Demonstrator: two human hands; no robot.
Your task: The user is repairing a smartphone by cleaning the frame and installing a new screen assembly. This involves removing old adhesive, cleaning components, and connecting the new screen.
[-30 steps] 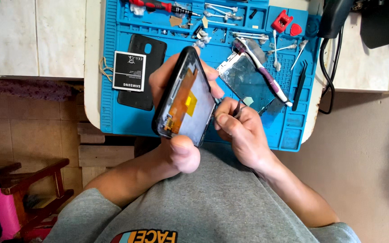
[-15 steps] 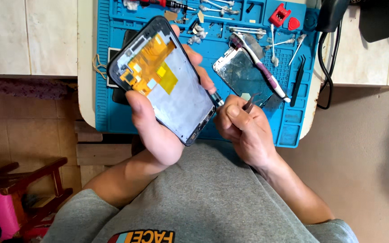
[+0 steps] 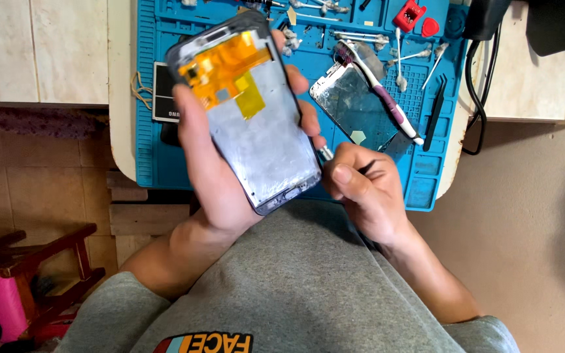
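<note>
Right hand (image 3: 364, 189) fingers pinch a metal tool (image 3: 326, 153) at the frame's 4 o'clock edge. Left hand (image 3: 214, 173) clamps the phone frame (image 3: 250, 114) (opened, adhesive residue remaining). Removed panel (image 3: 351, 104) lies at 2 o'clock.

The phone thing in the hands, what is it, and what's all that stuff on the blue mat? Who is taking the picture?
The picture comes from a camera worn on the person's head, looking down at their own two hands. The left hand holds an opened phone frame with its inside facing up: grey metal with orange and yellow film near the top. The right hand pinches a small metal tool against the frame's edge. Behind them, a blue work mat lies on a table. On it rest a loose shiny phone panel, a toothbrush, black tweezers and small red parts.
</note>
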